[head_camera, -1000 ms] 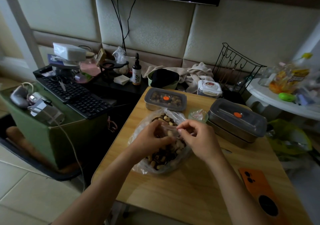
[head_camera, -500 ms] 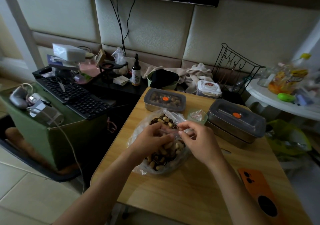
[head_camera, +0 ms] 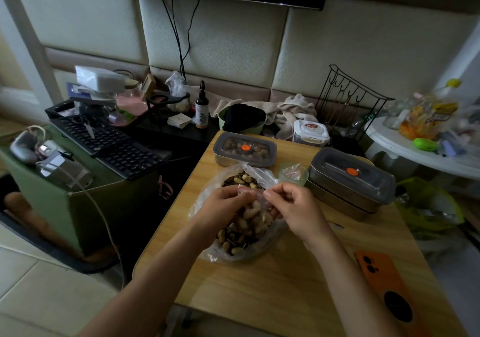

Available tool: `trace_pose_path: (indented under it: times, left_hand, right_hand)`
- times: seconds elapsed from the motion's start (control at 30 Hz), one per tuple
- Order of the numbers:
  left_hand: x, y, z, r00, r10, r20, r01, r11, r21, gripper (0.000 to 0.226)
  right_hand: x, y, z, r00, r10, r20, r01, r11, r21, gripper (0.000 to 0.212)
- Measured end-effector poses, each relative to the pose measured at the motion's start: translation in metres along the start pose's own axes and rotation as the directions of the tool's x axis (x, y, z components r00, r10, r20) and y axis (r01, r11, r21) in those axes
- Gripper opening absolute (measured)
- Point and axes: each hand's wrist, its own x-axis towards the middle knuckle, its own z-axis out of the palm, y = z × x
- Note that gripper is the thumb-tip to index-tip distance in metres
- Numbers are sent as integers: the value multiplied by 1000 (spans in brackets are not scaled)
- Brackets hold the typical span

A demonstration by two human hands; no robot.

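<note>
1. Since a second ago my two hands have drawn slightly closer together over the big bag [head_camera: 276, 232], and a pink strip on the small bag [head_camera: 248, 191] now shows between my fingertips.
2. By count: two hands, two plastic bags, two lidded boxes with one orange dot each, one cup, one phone.
3. The big bag lies open on the table [head_camera: 272, 290], between my forearms. It holds peanuts [head_camera: 250, 213] in the shell mixed with dark seeds.
4. The small bag is clear and is held just above the peanuts. I cannot tell whether anything is in it.
5. The left box [head_camera: 244, 149], at the far edge, holds brown nuts under its clear lid. I cannot make out what the right box [head_camera: 350, 178] holds; it sits on a second metal tin.
6. The cup [head_camera: 293, 174] stands between the boxes, just beyond the big bag, with a few folded clear bags in it.
7. My left hand [head_camera: 220, 204] has its fingers curled, and its thumb and fingertips pinch the left end of the small bag.
8. My right hand [head_camera: 296, 206] pinches the right end between thumb and forefinger, with the other fingers curled in.
9. The phone [head_camera: 389, 292], orange and face down, lies near my right forearm, well apart from the big bag.
</note>
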Motion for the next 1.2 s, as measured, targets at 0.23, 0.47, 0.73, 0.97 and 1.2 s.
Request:
trace_pose_path:
  times: [0.23,0.47,0.73,0.97,1.2]
  left_hand:
    - [2,-4,9,990,22,-141,-24,1000,-11,19]
    - [-3,0,8,996,66,-63,-69,997,-42,14]
    - [-4,7,8,996,-49,-79,37,989,-147,17]
    - [-6,6,9,993,-71,-98,58,990,-125,13]
    - [-5,7,11,991,-83,-105,65,985,-162,12]
  right_hand:
    - [-1,-2,9,994,108,30,-112,978,179,9]
    - [-3,-2,9,989,146,11,-145,970,195,12]
    - [-3,-4,13,999,54,8,-54,980,190,11]
    - [-2,0,17,998,-39,-50,41,998,52,13]
    - [-2,1,24,998,-15,-63,19,998,55,12]
